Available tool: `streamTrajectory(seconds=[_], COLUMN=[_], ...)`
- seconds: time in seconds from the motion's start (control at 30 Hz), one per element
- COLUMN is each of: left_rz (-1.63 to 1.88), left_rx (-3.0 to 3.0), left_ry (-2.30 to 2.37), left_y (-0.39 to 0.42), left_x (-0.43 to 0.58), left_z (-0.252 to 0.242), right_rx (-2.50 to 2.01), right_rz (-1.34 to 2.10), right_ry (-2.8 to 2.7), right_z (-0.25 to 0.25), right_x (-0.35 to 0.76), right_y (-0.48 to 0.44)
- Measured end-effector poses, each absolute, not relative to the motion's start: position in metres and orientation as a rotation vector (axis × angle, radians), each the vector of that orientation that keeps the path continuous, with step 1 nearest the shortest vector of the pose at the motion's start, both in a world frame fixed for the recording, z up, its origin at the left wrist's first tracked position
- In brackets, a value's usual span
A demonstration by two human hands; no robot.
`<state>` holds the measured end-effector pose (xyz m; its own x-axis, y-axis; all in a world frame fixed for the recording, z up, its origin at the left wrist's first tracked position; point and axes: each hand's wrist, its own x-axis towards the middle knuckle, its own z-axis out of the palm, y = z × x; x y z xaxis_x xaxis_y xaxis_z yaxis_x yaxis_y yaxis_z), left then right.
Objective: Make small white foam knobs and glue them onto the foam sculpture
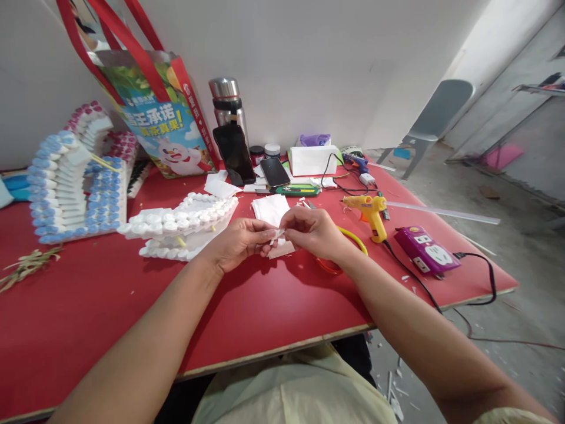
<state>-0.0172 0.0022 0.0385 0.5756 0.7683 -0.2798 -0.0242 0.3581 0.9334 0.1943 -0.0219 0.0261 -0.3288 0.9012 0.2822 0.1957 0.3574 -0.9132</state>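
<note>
Over the red table (pixel 247 318), my left hand (pixel 242 241) and my right hand (pixel 313 231) meet, fingertips pinched together. Between them is a small white strip of paper (pixel 279 234), partly hidden by the fingers. Just behind my hands lies a stack of white paper sheets (pixel 270 206). A yellow and orange ring (pixel 356 240) sits under my right wrist, partly covered. To the left of my left hand stands a white structure of rolled pieces (pixel 174 221). A yellow glue gun (pixel 374 217) rests to the right of my right hand.
A purple power socket (pixel 427 250) with a black cord sits at the right edge. Blue-and-white rolled structures (pixel 62 188) and a shopping bag (pixel 163 129) stand left. Behind are a steel flask (pixel 225 88), a propped phone (pixel 233 154), a flat phone (pixel 274 172) and a green cutter (pixel 298 190).
</note>
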Motion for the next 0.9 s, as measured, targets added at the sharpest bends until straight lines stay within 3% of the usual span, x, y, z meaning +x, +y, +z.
streamTrajectory(seconds=[0.43,0.9], left_rz=[0.537,0.665], left_rx=[1.005,1.041], left_ry=[0.828,0.860], left_y=[0.0055,0.0052], left_x=[-0.0198,-0.0172], left_z=[0.0353,0.0330], right_rx=[-0.984,-1.103], right_rz=[0.873,0.929], right_ry=[-1.981,-1.722], right_z=[0.0283,0.0210], right_x=[0.1988,0.1926], right_y=[-0.0207,-0.0168])
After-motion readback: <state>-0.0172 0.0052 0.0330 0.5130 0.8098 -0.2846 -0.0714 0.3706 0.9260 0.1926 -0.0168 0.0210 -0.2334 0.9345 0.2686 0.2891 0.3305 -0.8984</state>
